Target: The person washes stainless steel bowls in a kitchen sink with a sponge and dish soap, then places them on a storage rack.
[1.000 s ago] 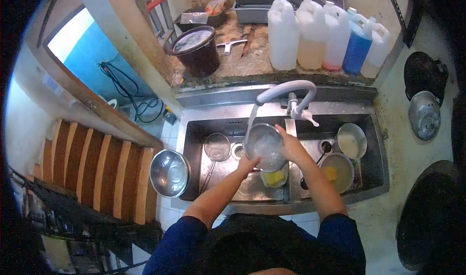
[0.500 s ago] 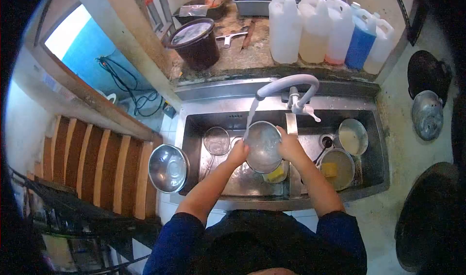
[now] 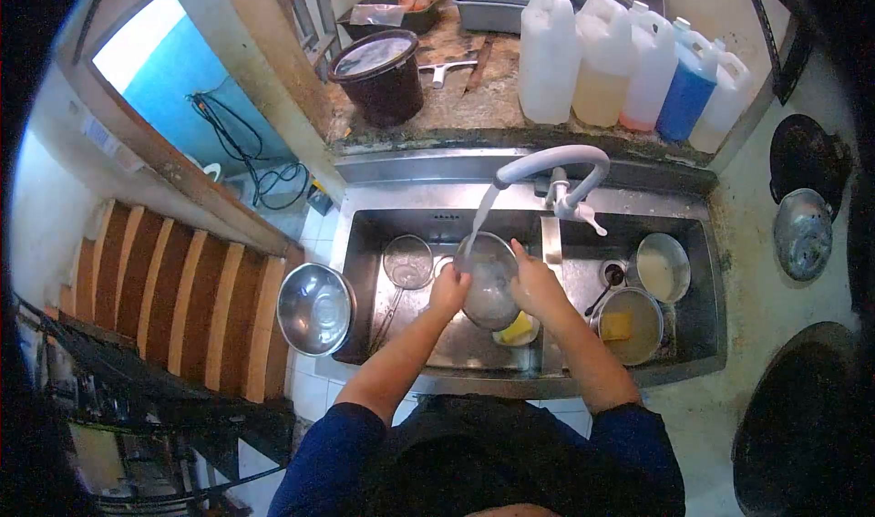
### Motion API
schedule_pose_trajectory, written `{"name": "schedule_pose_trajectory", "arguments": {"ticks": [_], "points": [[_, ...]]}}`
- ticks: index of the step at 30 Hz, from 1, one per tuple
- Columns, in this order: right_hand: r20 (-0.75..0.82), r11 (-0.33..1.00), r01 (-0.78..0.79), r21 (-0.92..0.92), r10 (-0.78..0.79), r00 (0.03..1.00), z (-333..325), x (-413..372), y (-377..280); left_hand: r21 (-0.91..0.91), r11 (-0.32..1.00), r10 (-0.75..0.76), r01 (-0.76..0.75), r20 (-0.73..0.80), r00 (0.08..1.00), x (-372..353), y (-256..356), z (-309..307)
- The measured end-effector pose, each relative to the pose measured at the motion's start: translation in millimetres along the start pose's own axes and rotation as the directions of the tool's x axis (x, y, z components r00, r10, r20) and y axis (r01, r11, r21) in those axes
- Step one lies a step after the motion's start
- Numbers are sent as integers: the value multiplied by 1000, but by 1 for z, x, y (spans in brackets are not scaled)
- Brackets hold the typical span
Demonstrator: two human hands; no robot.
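Note:
Over the left basin of the sink, a round metal bowl is held between my two hands. My left hand is closed on its left rim, and my right hand grips the right side with the thumb up along the rim. Water from the white faucet runs down onto the bowl's left edge, close to my left hand. Partly covered by the bowl, something yellow lies on the basin floor. A wire strainer with a long handle rests left of my left hand.
Two round pots, one with cloudy liquid and one with a yellow sponge, stand in the right basin beside a ladle. A steel bowl sits at the sink's left edge. Several plastic jugs and a dark bucket line the back ledge.
The bowl has tilted and turned slightly in my hands, and my right thumb now points up along its rim. The whole view has shifted a little.

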State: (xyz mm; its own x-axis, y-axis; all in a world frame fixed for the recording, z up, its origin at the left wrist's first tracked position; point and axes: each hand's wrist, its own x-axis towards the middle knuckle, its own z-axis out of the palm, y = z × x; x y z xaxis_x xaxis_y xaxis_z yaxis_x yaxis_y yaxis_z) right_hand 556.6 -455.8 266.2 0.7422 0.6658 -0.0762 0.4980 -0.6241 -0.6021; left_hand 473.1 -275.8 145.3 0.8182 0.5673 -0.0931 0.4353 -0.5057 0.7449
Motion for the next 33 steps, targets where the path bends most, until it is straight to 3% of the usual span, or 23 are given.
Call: {"name": "schedule_pose_trajectory", "arguments": {"ticks": [8,15,19,22,28,31,33], "points": [[-65,993,107,39,-105,992,15,-4,1,-29,998,-65,63,-49,997,-8,-28,6],[-62,956,36,291,-19,998,55,24,37,174,976,-128,128,-11,992,-20,-11,-40],[-149,972,-58,226,93,984,56,26,19,297,946,-146,130,32,989,-11,-16,-59],[-205,986,-64,157,96,974,66,33,11,312,944,-110,109,-16,994,-12,-13,-73],[-294,962,21,274,62,954,96,43,8,344,934,-111,95,28,993,-3,-14,-108],[-198,935,-43,351,120,973,98,39,6,377,926,0,-15,41,999,3,-25,-112],[-190,956,-92,278,149,970,99,34,6,361,932,10,-29,56,998,5,-26,-111]]}}
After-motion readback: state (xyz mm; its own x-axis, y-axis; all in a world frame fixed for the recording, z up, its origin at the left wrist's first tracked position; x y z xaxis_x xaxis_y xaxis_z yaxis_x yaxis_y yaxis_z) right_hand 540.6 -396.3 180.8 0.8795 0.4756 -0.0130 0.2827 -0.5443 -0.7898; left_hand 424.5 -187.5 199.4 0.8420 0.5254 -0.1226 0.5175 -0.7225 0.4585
